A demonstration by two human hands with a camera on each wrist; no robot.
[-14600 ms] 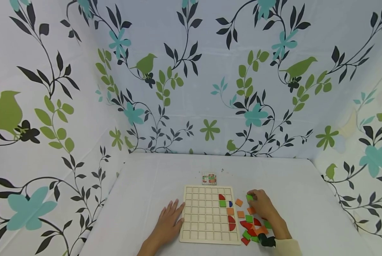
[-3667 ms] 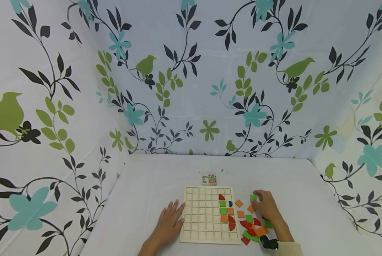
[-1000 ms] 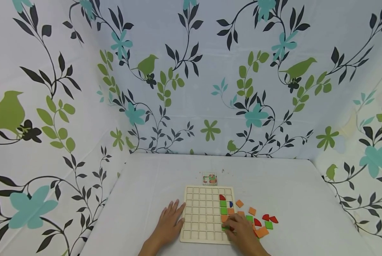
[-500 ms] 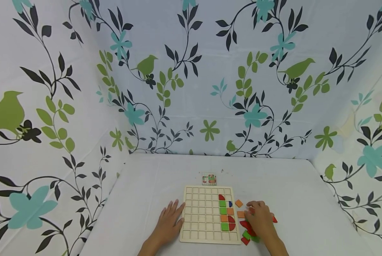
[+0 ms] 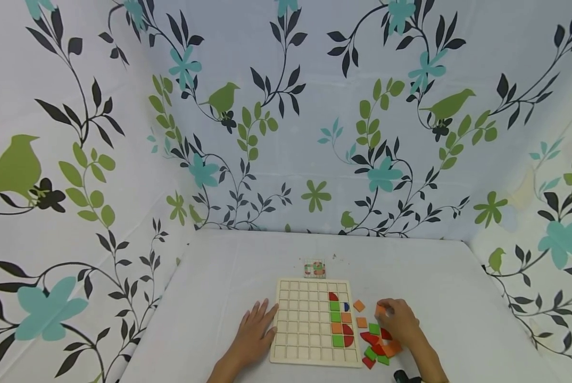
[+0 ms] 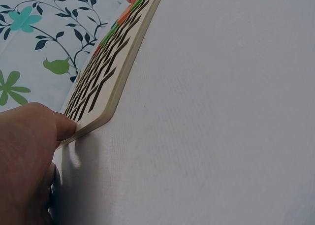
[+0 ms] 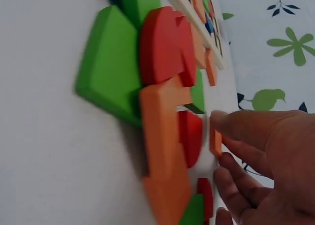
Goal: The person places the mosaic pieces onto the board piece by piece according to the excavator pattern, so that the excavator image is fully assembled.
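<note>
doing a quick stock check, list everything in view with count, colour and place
gridded wooden board: 1, pale wood, middle of table
green squares: 3, green, on board
orange squares: 2, orange, on board
rounded pieces: 3, red, on board
two-tone piece: 1, blue and white, board's rightmost column
pattern card: 1, multicoloured, beyond board's far edge
loose squares: 2, orange, near board's right edge
held piece: 1, orange, in right hand
jumbled pieces: overlapping, count unclear, red, green, orange, right of board
table: 1, white, under everything
printed cloth: sheet count unclear, white with green, teal, black, behind and both sides
left hand: 1, at board's left edge
right hand: 1, over loose pieces
</note>
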